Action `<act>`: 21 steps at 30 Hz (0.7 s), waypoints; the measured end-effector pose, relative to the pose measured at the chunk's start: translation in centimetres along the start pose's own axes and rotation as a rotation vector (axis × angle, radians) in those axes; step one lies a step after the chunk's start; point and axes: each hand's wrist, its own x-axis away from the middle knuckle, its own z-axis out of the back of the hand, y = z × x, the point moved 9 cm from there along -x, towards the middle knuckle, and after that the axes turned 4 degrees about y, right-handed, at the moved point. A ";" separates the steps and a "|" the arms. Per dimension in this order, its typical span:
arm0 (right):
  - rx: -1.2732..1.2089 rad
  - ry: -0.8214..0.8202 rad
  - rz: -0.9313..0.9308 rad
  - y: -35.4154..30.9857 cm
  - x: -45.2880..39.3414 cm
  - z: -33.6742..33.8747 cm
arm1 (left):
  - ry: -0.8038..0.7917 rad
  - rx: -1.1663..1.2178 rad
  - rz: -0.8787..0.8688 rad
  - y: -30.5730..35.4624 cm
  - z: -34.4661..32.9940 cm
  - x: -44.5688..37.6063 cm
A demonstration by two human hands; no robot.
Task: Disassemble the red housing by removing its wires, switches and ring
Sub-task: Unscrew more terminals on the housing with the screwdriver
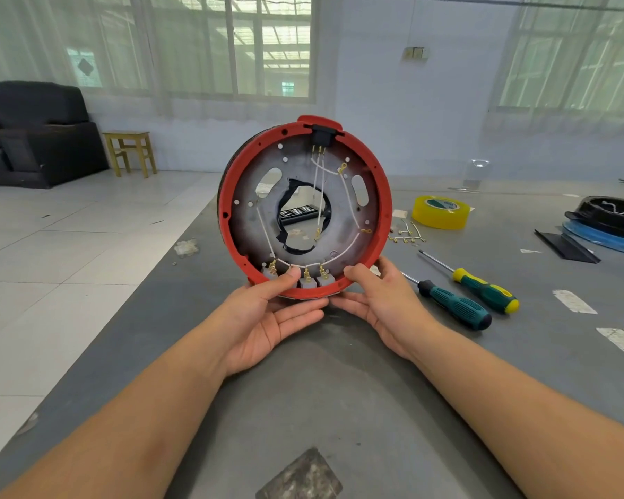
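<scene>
The red housing [384, 196] stands on edge above the grey table [339, 390], its open inner face turned toward the person and its black socket [319, 135] at the top. White wires [316, 196] run down to grey switches [308, 280] along the bottom rim. The left hand [267, 318] grips that rim, thumb on a switch, fingers beneath. The right hand [382, 300] holds the rim likewise. The fingertips of both hands are hidden behind the housing. Two screwdrivers [458, 304] lie just right.
</scene>
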 end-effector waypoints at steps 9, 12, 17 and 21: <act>0.060 -0.039 0.026 0.5 -0.1 -0.3 | -0.020 -0.123 -0.061 0.8 0.5 0.0; 0.123 -0.062 0.052 0.5 -0.1 -0.4 | 0.019 -0.162 -0.100 1.3 0.8 -0.1; 0.468 -0.024 0.255 -0.5 0.5 0.1 | 0.072 -0.135 -0.155 2.1 1.4 0.0; 1.123 0.054 0.531 -3.0 2.1 0.8 | 0.085 -0.100 -0.172 2.2 1.5 0.0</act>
